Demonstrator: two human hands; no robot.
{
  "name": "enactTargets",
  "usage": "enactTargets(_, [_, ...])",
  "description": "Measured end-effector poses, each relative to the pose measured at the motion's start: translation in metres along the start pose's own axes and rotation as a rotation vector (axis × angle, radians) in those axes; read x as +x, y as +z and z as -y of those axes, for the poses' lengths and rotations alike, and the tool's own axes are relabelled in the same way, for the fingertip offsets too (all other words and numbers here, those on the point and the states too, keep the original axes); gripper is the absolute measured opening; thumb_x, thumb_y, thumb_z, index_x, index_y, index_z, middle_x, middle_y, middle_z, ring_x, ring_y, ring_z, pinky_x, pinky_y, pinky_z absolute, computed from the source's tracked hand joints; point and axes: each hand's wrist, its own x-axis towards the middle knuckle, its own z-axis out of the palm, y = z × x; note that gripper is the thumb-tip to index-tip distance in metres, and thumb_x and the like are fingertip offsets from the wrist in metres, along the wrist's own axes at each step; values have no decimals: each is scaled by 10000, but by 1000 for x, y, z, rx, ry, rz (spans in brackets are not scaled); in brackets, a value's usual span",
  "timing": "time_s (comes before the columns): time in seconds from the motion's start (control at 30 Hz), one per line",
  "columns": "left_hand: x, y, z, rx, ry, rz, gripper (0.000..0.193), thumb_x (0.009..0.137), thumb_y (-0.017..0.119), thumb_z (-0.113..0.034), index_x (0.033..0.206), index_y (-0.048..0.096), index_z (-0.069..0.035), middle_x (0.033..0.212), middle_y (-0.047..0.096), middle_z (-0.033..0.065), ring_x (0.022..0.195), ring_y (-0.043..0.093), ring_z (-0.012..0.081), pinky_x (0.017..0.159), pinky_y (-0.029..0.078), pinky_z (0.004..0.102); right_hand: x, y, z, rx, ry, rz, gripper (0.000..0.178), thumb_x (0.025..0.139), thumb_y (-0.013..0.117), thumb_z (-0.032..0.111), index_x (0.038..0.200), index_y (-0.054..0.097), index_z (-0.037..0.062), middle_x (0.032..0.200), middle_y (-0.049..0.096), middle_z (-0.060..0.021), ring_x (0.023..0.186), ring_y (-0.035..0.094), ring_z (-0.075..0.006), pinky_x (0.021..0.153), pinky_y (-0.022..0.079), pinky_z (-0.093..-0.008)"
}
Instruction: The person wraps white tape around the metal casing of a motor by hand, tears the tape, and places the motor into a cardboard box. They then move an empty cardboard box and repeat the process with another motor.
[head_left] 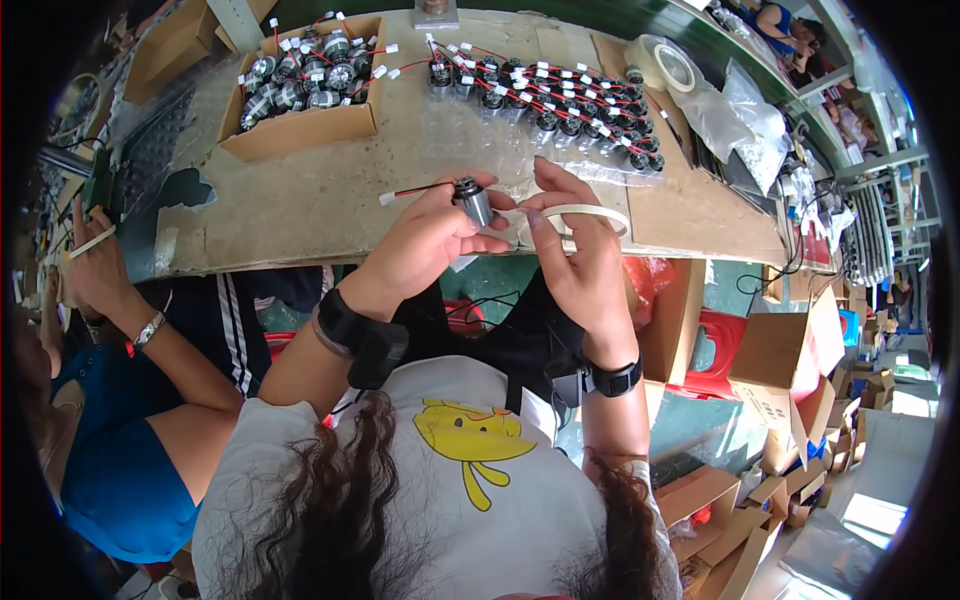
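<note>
**Ana:** Head view first: what are the two hands doing?

**Ben:** The left hand is clenched around a small cylindrical motor, metal-grey with a dark top, held just above the near edge of the desk. A thin red and black lead with a white plug sticks out of the motor to the left.

**Ana:** And the right?

**Ben:** The right hand pinches a pale strip of tape that curves in a loop between thumb and forefinger, its end reaching toward the motor. The two hands almost touch at the fingertips.

**Ana:** What lies behind them?

**Ben:** Farther back on the desk, a long cluster of similar motors stands in rows on clear plastic, each with red wires and white plugs. To the left of those sits an open cardboard box with more motors inside. A roll of tape rests near the far right, beside clear plastic bags.

**Ana:** Anyone else nearby?

**Ben:** Yes, a co-worker in blue sits at the left; that person's hand is raised by the desk's edge, holding a pale strip too. Cardboard cartons are stacked on the floor to the right.
</note>
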Motion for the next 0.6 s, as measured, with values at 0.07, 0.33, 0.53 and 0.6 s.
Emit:
enactTargets(0.07, [2, -3, 5, 9, 11, 107, 326, 854, 609, -30, 1170, 526, -36, 962, 618, 45, 631, 609, 165, 623, 524, 268, 0, 1, 0, -68, -27, 7, 143, 849, 585, -7, 985, 622, -27, 1223, 570, -224, 1135, 570, -365, 949, 447, -407])
enactTargets(0.33, [5, -7, 23, 1210, 896, -9, 191, 806, 681, -143, 954, 594, -57, 763, 640, 100, 622, 634, 242, 539, 484, 339, 0, 7, 6, -322, -140, -14, 110, 824, 600, 0, 929, 632, -2, 1187, 601, -179, 1099, 586, -351, 994, 409, -491])
enactTargets(0.53, [6, 2, 20, 1385, 961, -63, 119, 775, 686, -40, 850, 593, -32, 706, 617, 121, 588, 615, 275, 529, 475, 350, -3, 12, 4, -510, -171, -25, 109, 781, 633, 36, 889, 632, 24, 1158, 598, -156, 1073, 581, -315, 1020, 378, -536])
enactTargets(0.6, [6, 0, 19, 1439, 945, -78, 121, 762, 691, -41, 823, 587, -39, 695, 613, 123, 572, 601, 291, 514, 464, 350, -3, 12, 4, -514, -176, -28, 107, 779, 636, 38, 886, 632, 28, 1167, 593, -155, 1060, 584, -316, 1022, 376, -532])
